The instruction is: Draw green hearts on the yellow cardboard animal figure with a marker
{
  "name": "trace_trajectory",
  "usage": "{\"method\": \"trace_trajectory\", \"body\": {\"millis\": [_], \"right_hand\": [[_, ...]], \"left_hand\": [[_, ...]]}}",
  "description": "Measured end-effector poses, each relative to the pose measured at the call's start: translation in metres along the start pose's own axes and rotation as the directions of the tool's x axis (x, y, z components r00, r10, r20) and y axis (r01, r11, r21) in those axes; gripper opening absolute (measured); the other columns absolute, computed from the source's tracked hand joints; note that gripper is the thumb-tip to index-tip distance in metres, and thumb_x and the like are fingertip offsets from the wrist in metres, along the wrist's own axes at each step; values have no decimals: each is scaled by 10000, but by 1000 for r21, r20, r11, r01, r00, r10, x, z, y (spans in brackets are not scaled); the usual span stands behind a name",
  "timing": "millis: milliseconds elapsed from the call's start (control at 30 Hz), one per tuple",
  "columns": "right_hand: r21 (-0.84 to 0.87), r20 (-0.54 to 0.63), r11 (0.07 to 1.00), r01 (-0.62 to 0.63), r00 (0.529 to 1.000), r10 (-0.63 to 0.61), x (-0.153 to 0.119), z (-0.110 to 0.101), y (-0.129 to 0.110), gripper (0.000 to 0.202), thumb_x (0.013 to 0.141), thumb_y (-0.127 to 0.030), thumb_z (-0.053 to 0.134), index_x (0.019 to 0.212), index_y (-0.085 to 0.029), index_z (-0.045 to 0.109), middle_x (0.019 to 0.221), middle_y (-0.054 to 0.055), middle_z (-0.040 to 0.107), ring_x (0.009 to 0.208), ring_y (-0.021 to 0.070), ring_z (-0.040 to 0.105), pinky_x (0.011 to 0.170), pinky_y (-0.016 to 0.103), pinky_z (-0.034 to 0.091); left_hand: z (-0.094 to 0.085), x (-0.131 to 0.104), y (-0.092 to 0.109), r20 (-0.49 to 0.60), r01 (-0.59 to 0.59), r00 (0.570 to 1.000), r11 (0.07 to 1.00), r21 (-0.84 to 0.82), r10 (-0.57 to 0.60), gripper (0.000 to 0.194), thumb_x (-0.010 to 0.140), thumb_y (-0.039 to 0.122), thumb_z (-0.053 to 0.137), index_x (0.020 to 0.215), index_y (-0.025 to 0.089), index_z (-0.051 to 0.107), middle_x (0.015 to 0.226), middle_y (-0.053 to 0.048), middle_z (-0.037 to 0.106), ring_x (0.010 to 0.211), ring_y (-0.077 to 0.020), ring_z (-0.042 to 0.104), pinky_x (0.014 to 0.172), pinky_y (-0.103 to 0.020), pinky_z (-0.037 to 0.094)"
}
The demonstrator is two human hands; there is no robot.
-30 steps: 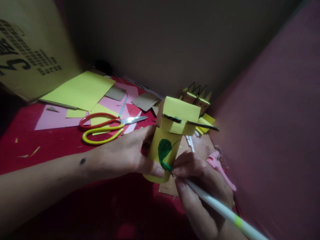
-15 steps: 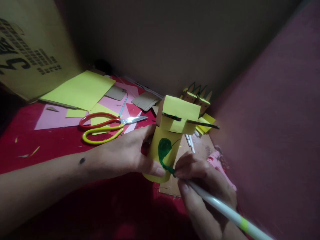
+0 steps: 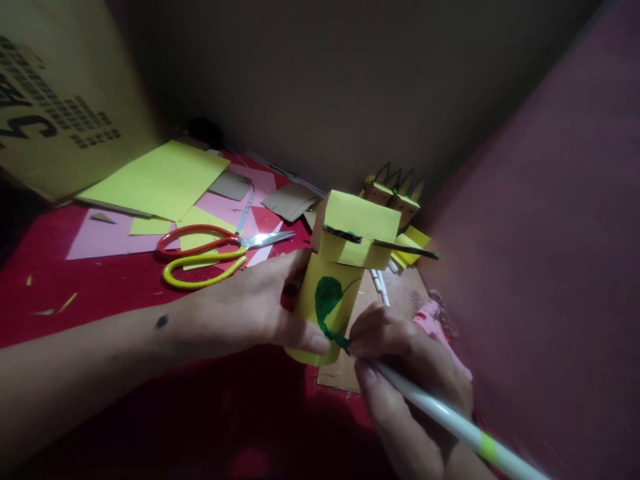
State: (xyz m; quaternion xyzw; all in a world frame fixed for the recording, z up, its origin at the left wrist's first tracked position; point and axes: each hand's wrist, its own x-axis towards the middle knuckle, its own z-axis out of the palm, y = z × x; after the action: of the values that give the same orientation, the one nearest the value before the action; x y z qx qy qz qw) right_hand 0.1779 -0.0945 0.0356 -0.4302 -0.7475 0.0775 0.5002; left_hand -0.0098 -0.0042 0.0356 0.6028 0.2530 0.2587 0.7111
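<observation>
A yellow paper craft (image 3: 363, 217) stands upright near the middle, a box-like top on a rounded body with a dark green painted shape on its front. My left hand (image 3: 273, 303) is wrapped round the body's left side, thumb on the front near the painted shape. Pinched in my right hand (image 3: 405, 373) is a white brush (image 3: 450, 417) with a light green band. Its green tip touches the lower front of the craft, just right of my left thumb. A thin dark strip sticks out from the craft's top to the right.
Scissors (image 3: 213, 253) with red and yellow handles lie left of the craft. Behind are a yellow sheet (image 3: 165, 180) and cardboard scraps (image 3: 289, 201). A wooden board (image 3: 333, 380) lies beneath the right side, a pink tool (image 3: 433, 323) beyond. A printed cardboard box (image 3: 75, 100) stands at back left.
The view has shifted very slightly. Both hands, the brush and the craft hold nearly the same positions as before.
</observation>
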Motion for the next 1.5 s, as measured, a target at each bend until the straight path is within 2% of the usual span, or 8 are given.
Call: {"method": "trace_trajectory", "body": {"millis": [233, 400, 600, 767, 1033, 1233, 1367, 1500], "right_hand": [[49, 13, 999, -2, 1000, 2, -2, 0, 3, 199, 772, -16, 563, 768, -214, 591, 642, -24, 594, 540, 130, 619, 520, 247, 527], [40, 20, 999, -18, 1000, 18, -2, -2, 0, 214, 766, -7, 540, 762, -215, 587, 647, -18, 599, 549, 135, 625, 525, 246, 526], [44, 1, 999, -16, 1000, 16, -2, -4, -3, 195, 765, -28, 569, 707, -213, 583, 599, -26, 578, 509, 125, 605, 495, 228, 505], [88, 4, 995, -39, 999, 39, -3, -3, 0, 219, 773, -4, 564, 721, -212, 612, 625, -15, 606, 544, 134, 619, 513, 242, 507], [84, -18, 996, -22, 1000, 24, -5, -2, 3, 221, 787, 7, 570, 733, -206, 592, 630, -33, 590, 554, 112, 614, 534, 222, 497], [119, -51, 993, -12, 999, 18, -3, 1, 3, 224, 811, -2, 566, 787, -221, 603, 659, -37, 600, 582, 121, 637, 558, 238, 540], [141, -108, 990, 5, 994, 11, -2, 5, 4, 228, 778, 1, 596, 771, -226, 614, 667, -42, 624, 577, 109, 644, 539, 207, 526], [138, -108, 990, 19, 994, -4, -3, 7, 5, 231, 808, 3, 603, 818, -225, 636, 710, -38, 659, 611, 96, 666, 592, 201, 549]], "left_hand": [[-1, 0, -1, -8, 0, 1000, 1000, 5, 0, 631, 675, 196, 943, 1234, 256, 657, 1210, -40, 760, 1157, -330, 699, 855, -370, 562], [-3, 2, -3, 35, -1, 999, 1000, 6, 0, 622, 676, 205, 945, 1226, 271, 661, 1177, -14, 754, 1157, -312, 689, 850, -349, 560], [-1, -2, 2, -33, 30, 999, 999, 40, -29, 645, 669, 210, 943, 1242, 264, 653, 1159, -27, 764, 1131, -316, 702, 845, -367, 563], [-1, -2, 2, -21, 47, 999, 998, 46, -46, 644, 671, 237, 952, 1239, 268, 649, 1119, -18, 770, 1112, -307, 709, 853, -371, 562], [-3, 0, -1, 1, 17, 1000, 1000, 25, -18, 681, 674, 229, 946, 1284, 282, 649, 1188, -14, 754, 1133, -302, 695, 833, -348, 556], [-4, 1, -2, 19, 18, 1000, 999, 46, -19, 629, 698, 233, 943, 1253, 265, 648, 1146, -32, 756, 1150, -326, 695, 900, -395, 560], [-2, 0, -1, -1, 1, 1000, 999, 37, -1, 616, 696, 217, 945, 1240, 256, 659, 1193, -27, 757, 1135, -305, 706, 853, -350, 557], [-1, 1, -3, 14, -17, 1000, 1000, 24, 16, 620, 697, 185, 933, 1247, 246, 653, 1225, -24, 755, 1135, -292, 708, 862, -334, 568]]}}
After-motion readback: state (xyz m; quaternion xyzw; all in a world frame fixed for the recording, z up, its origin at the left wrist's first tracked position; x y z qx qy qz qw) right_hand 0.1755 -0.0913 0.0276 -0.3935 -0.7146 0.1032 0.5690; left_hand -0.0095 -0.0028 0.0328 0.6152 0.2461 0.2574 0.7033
